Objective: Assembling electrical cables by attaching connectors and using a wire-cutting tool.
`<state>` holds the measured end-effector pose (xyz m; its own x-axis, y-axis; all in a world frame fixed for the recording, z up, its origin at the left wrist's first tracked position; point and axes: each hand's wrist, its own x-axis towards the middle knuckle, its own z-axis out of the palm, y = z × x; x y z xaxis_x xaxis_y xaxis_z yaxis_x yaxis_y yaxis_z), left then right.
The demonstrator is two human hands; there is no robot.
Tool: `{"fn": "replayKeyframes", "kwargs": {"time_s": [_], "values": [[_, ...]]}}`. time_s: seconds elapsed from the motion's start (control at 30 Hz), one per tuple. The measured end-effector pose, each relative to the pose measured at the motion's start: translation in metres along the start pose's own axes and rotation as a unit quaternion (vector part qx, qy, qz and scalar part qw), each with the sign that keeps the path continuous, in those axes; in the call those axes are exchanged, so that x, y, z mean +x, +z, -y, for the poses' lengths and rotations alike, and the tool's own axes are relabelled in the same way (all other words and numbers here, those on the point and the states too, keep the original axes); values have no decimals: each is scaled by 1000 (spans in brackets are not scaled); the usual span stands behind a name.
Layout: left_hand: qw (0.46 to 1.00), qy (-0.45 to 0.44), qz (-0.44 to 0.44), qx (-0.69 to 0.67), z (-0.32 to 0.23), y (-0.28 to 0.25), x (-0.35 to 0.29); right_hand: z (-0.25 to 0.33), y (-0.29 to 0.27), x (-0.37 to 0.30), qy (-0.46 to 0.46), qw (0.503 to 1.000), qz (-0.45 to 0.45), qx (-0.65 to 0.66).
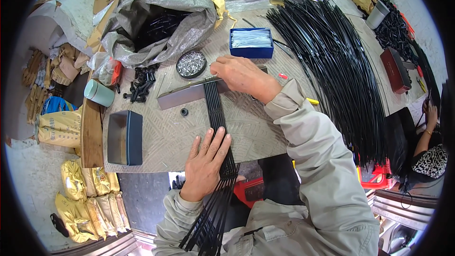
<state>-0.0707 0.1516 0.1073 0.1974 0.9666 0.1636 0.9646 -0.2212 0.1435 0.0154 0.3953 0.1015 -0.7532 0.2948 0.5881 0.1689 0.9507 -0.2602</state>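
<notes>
Several black strips [215, 109] cross the metal bar [182, 97] on my bench [161, 140]. My left fingers [206, 142] lie open on them; my right fingers [222, 67] curl near their upper ends, any hold hidden. Best to press lightly, keeping the strips flat and parallel.

Pale grey-beige jacket [270, 230] with loose, wrinkled long sleeves [320, 154], wide right cuff [286, 98], black trousers [278, 180]

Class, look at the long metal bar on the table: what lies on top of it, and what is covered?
Black strips lie across the metal bar. The right hand is over it beside them, hiding part of the bar and whatever its fingertips touch.
</notes>
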Motion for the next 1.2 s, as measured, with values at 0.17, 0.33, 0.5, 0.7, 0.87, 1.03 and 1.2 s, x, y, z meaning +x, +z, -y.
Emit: {"fn": "replayKeyframes", "kwargs": {"time_s": [0.17, 0.33, 0.5, 0.7, 0.87, 1.03, 1.2], "values": [[1000, -2, 4, -7, -1, -1, -1, -5, -7, -3, 16, 996, -38, 73], [1000, 0, 13, -8, 1, -2, -2, -8, -20, -4, 61, 988, 101, -101], [1000, -1, 8, -13, 0, -1, -2, -8, -15, -2, 40, 993, 80, -80], [1000, -10, 9, -21, -3, -2, 0, -15, -3, 0, 65, 992, 105, 40], [1000, -14, -11, -21, -4, -1, 1, -15, -6, -3, 56, 997, 21, 58], [999, -12, -27, -19, -4, -5, 2, -13, -17, -2, 64, 994, 61, -67], [999, 4, -48, -3, 2, 0, 5, -47, -49, 7, 107, 978, -110, -143]]}}
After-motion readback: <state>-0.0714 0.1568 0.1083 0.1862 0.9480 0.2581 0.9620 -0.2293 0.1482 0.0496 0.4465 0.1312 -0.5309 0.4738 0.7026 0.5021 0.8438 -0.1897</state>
